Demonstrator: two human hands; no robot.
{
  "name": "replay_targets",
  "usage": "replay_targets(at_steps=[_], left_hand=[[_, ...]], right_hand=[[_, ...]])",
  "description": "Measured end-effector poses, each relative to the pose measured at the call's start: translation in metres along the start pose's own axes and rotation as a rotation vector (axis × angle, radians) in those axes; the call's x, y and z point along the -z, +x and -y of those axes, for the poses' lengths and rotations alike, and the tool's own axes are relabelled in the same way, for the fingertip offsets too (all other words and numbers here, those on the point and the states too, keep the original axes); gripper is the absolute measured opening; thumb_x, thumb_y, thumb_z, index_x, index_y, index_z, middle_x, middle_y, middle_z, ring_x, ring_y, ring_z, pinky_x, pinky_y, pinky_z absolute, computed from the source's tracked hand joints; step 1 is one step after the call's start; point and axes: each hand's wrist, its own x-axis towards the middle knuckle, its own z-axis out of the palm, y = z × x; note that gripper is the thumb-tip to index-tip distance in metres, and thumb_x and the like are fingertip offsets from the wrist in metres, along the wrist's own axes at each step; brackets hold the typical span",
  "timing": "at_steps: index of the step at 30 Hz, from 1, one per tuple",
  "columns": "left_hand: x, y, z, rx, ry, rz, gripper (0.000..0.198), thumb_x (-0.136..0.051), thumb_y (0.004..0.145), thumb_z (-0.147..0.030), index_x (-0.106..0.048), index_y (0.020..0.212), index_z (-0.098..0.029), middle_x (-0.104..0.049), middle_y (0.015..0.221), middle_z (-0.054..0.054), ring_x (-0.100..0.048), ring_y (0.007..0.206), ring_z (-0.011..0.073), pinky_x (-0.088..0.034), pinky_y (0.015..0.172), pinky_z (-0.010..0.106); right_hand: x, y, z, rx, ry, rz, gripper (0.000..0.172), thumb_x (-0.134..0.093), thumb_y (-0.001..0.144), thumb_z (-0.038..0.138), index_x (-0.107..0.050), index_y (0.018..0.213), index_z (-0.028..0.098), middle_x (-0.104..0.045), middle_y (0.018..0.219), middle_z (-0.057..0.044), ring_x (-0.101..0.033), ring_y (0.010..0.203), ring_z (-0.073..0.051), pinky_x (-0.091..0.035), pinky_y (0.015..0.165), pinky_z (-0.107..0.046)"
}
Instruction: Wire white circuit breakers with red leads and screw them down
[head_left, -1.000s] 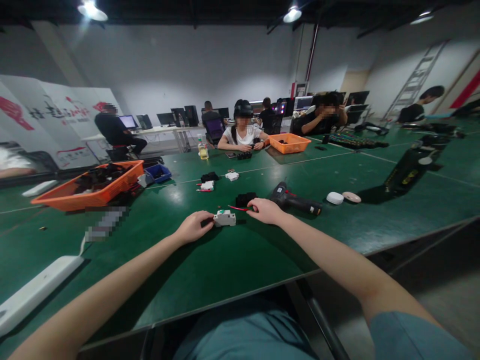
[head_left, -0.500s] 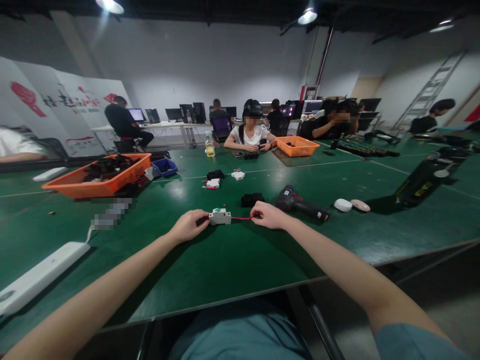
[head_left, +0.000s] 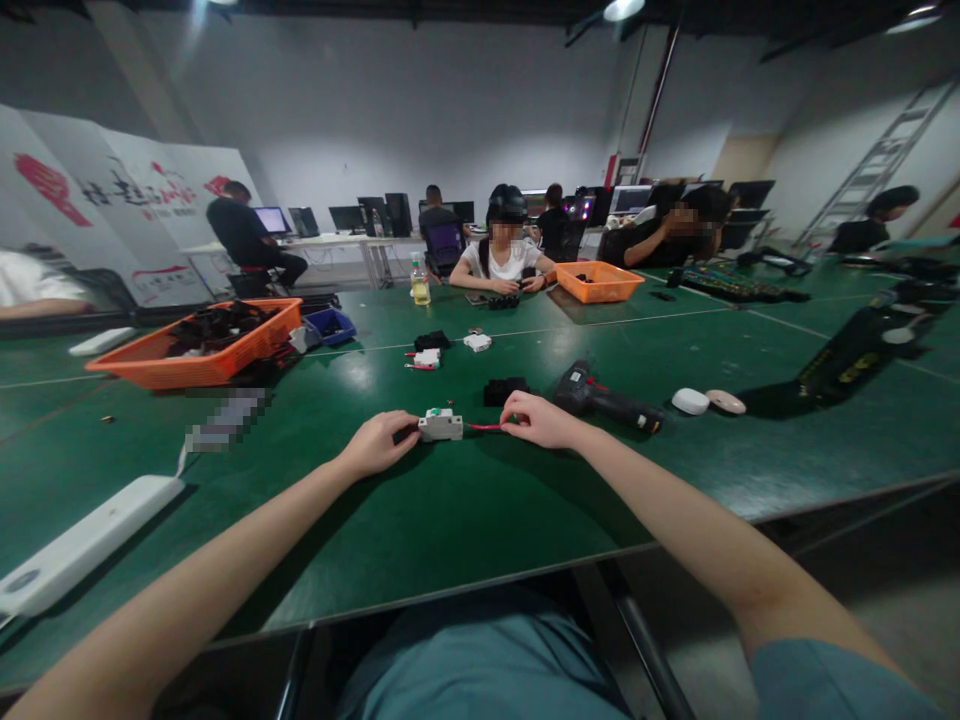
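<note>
My left hand [head_left: 384,442] is closed on the left end of a white circuit breaker [head_left: 441,425] with a green mark on top. Between its fingertips, my right hand [head_left: 544,420] pinches a red wire [head_left: 485,428] that points left at the breaker's right end. The wire's tip lies very close to that end; whether it touches or sits inside, I cannot tell. Just behind the right hand is a black block-shaped part [head_left: 505,391]. A black cordless screwdriver [head_left: 606,403] lies to the right of that hand.
Farther back lie another white breaker with red wires [head_left: 427,358], a white part [head_left: 478,342] and a black part [head_left: 433,340]. An orange basket [head_left: 202,372] and blue bin [head_left: 330,327] stand left. A power strip [head_left: 90,545] lies front left. A co-worker [head_left: 510,262] sits opposite.
The camera view has tilted slightly. The wire's visible red length looks a little shorter, with a small gap showing at the breaker's right end. Both hands keep their grips.
</note>
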Motion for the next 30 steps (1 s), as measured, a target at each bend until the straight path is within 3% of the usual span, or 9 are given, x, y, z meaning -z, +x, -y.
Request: replay_targets(at_steps=[13,20,25,30], left_hand=[[-0.003,0.0,0.003,-0.012,0.015,-0.016,0.031,-0.047,0.096,-0.04,-0.067,0.109,-0.021,-0.071,0.104,0.006,-0.065,0.093,0.0203,-0.05,0.085,0.034],[-0.002,0.0,0.003,-0.006,0.019,-0.015,0.03,-0.047,0.096,-0.04,-0.067,0.109,-0.021,-0.071,0.105,0.006,-0.066,0.093,0.0205,-0.05,0.084,0.034],[-0.001,0.0,0.0,-0.006,0.033,0.001,0.03,-0.047,0.096,-0.039,-0.067,0.109,-0.021,-0.072,0.104,0.006,-0.066,0.094,0.0211,-0.05,0.084,0.035],[0.0,0.0,-0.001,-0.004,0.032,0.004,0.03,-0.046,0.096,-0.038,-0.067,0.109,-0.021,-0.072,0.103,0.006,-0.066,0.093,0.0209,-0.05,0.084,0.035]], right_hand=[[-0.001,0.0,0.005,0.034,0.123,-0.033,0.015,-0.065,0.089,0.031,-0.068,0.089,0.017,-0.057,0.099,-0.006,-0.052,0.069,-0.011,-0.046,0.065,-0.026],[-0.002,0.001,0.003,-0.001,0.115,-0.085,0.018,-0.062,0.092,0.034,-0.069,0.091,0.017,-0.059,0.098,-0.006,-0.053,0.072,-0.012,-0.045,0.067,-0.028],[-0.008,0.002,-0.005,-0.108,0.103,-0.037,0.022,-0.058,0.095,0.035,-0.07,0.1,0.018,-0.067,0.089,-0.004,-0.054,0.07,-0.014,-0.042,0.064,-0.027],[-0.01,0.002,-0.008,-0.078,0.099,-0.06,0.021,-0.058,0.094,0.034,-0.07,0.1,0.018,-0.068,0.093,-0.005,-0.055,0.072,-0.014,-0.043,0.064,-0.027]])
